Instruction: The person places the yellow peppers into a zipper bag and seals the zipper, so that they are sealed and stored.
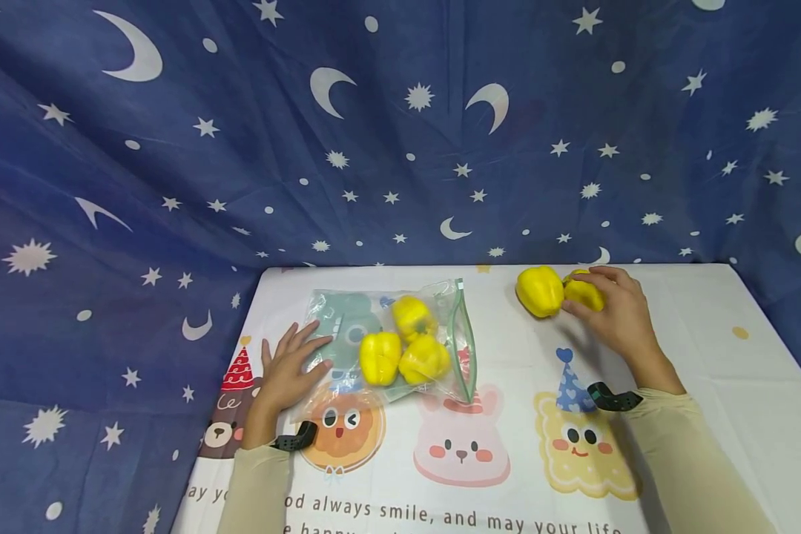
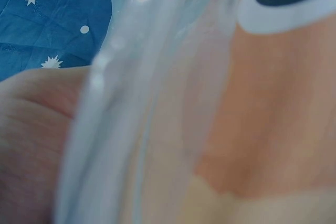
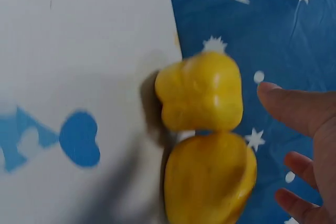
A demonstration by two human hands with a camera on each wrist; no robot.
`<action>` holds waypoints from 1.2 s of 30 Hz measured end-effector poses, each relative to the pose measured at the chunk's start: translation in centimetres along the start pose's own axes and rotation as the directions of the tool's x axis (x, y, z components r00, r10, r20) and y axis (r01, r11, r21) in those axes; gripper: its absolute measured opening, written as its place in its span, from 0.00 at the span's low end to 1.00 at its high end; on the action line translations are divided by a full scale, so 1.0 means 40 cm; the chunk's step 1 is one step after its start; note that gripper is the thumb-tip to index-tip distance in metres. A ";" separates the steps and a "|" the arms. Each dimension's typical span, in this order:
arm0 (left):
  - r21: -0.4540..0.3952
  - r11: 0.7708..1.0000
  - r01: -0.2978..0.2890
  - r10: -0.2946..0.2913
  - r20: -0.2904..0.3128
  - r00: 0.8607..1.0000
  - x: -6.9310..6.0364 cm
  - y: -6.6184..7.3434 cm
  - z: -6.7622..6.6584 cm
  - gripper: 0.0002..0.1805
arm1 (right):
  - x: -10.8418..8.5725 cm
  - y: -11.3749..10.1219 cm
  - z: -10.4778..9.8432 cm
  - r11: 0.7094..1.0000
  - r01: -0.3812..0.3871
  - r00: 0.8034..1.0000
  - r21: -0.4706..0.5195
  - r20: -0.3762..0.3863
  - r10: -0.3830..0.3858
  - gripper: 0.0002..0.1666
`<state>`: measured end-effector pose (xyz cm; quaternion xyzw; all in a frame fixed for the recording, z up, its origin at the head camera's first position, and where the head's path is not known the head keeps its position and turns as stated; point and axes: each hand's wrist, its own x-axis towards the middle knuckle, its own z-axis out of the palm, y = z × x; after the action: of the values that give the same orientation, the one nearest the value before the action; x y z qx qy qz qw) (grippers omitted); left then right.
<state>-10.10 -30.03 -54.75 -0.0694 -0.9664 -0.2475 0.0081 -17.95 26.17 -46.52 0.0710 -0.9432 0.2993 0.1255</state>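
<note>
Yellow pepper pair (image 1: pixel 540 291) near table edge (image 1: pixel 674 268), bag (image 1: pixel 348 308) well apart.

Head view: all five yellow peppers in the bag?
No, three peppers are in the clear bag, while two others lie outside it on the table by the right hand.

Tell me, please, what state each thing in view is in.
Clear zip bag, lying down, partly filled, its mouth apparently open
Three bagged peppers, clustered inside, whole
Left loose pepper, whole, outside the bag
Right loose pepper, outside the bag, partly hidden
Left hand, fingers spread, resting on the bag
Right hand, fingers around the right loose pepper, grip not evident
Tablecloth, spread out
Backdrop, hanging, rumpled
</note>
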 end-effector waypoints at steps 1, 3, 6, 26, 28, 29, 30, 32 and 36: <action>-0.001 1.000 0.002 -0.002 0.002 1.000 0.000 0.001 0.000 0.27 | 0.003 0.008 -0.002 1.000 -0.006 1.000 -0.014 0.008 0.007 0.30; 0.001 1.000 0.005 -0.005 0.003 1.000 0.000 0.002 0.000 0.27 | 0.007 0.020 -0.005 0.999 -0.027 0.999 -0.036 0.029 0.028 0.32; 0.001 1.000 0.008 -0.008 0.005 1.000 0.000 0.003 0.000 0.27 | 0.012 0.032 -0.005 0.996 -0.064 0.996 -0.059 0.062 0.068 0.33; 0.005 1.000 0.001 -0.001 -0.002 1.000 -0.001 -0.002 0.003 0.27 | 0.025 0.072 0.033 0.985 -0.150 0.977 -0.091 0.140 0.162 0.36; 0.007 1.000 0.003 -0.003 0.001 1.000 0.000 -0.004 0.005 0.27 | 0.022 0.072 0.032 0.983 -0.159 0.973 -0.091 0.152 0.172 0.36; 0.007 1.000 0.005 -0.005 0.003 1.000 0.001 -0.005 0.005 0.27 | 0.022 0.072 0.030 0.981 -0.167 0.970 -0.095 0.161 0.180 0.37; 0.006 1.000 0.006 -0.006 0.004 1.000 0.002 -0.006 0.006 0.27 | 0.021 0.072 0.029 0.980 -0.170 0.967 -0.100 0.172 0.186 0.37; 0.003 1.000 0.008 -0.008 0.005 1.000 0.003 -0.007 0.007 0.27 | 0.021 0.071 0.022 0.979 -0.170 0.961 -0.112 0.201 0.190 0.37; -0.001 1.000 0.009 -0.009 0.004 1.000 0.003 -0.007 0.007 0.27 | 0.021 0.069 0.005 0.979 -0.145 0.943 -0.144 0.279 0.181 0.38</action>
<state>-10.24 -30.11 -55.12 -0.0657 -0.9665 -0.2481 0.0051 -19.38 28.22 -47.96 0.0282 -0.9705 0.2370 -0.0357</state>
